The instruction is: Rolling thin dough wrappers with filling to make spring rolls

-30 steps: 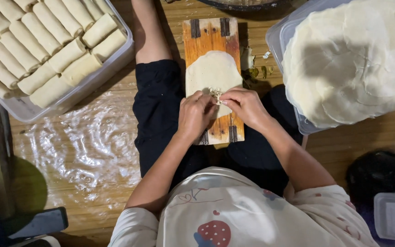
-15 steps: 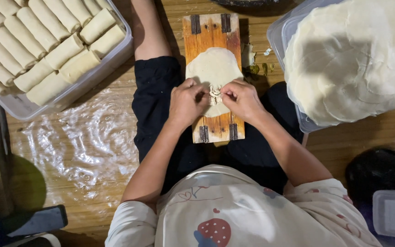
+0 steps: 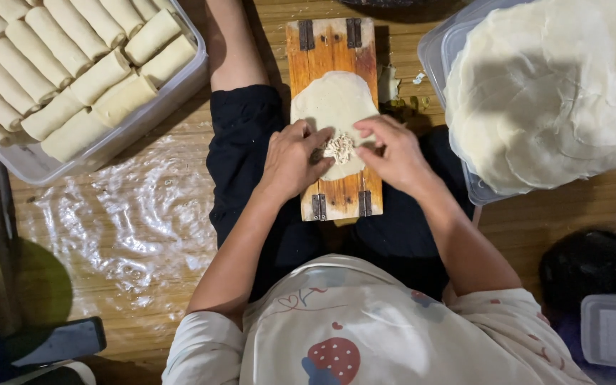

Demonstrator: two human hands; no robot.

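Note:
A thin round wrapper (image 3: 336,107) lies flat on a small wooden board (image 3: 333,44) resting on my lap. A small heap of pale shredded filling (image 3: 339,147) sits on the wrapper's near part. My left hand (image 3: 291,160) and my right hand (image 3: 391,152) are on either side of the heap, fingertips touching the filling and the wrapper's near edge. Neither hand lifts anything off the board.
A clear plastic tub (image 3: 137,121) of several rolled spring rolls (image 3: 73,78) stands at the upper left. A tub (image 3: 458,142) with a stack of round wrappers (image 3: 557,85) is at the right. Clear plastic sheet (image 3: 122,214) covers the wooden floor at left. A dark phone (image 3: 55,342) lies lower left.
Both hands have slid a little farther up the board. The fingers have spread apart around the filling, which now shows more fully between them.

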